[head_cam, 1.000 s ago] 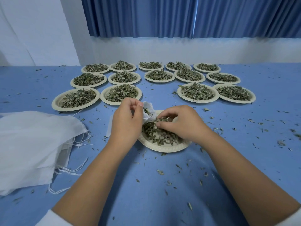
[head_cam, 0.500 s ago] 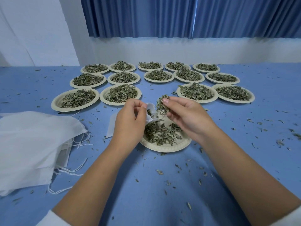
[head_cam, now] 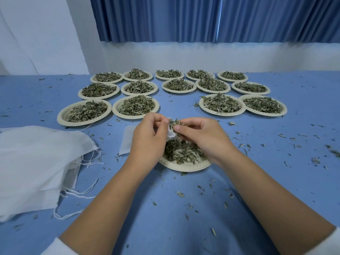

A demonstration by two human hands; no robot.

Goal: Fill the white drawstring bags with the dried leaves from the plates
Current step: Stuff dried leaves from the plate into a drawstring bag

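Two hands meet over the near plate point(head_cam: 184, 168). The left hand point(head_cam: 149, 138) pinches the rim of a white drawstring bag point(head_cam: 127, 142) between thumb and curled fingers, holding its mouth up. The right hand point(head_cam: 204, 137) pinches a clump of dried leaves point(head_cam: 175, 124) right at that mouth.

Most of the bag is hidden behind the left hand. Only a crumpled bit of the mouth and a flat corner lying on the table point(head_cam: 165, 218) to the left show, so how full it is cannot be told. The near plate holds a loose layer of leaves point(head_cam: 181, 153), its far half covered by both hands.

Fourteen more plates point(head_cam: 81, 123), all heaped, stand farther off in three rows: four, then five, then five, with a gap in the middle of the nearest row.

At the near left lies a pile of white bags point(head_cam: 36, 162), cut off by the frame's edge and too overlapped to count, with loose strings point(head_cam: 81, 192) trailing from it. The blue table is littered with leaf bits point(head_cam: 180, 194).
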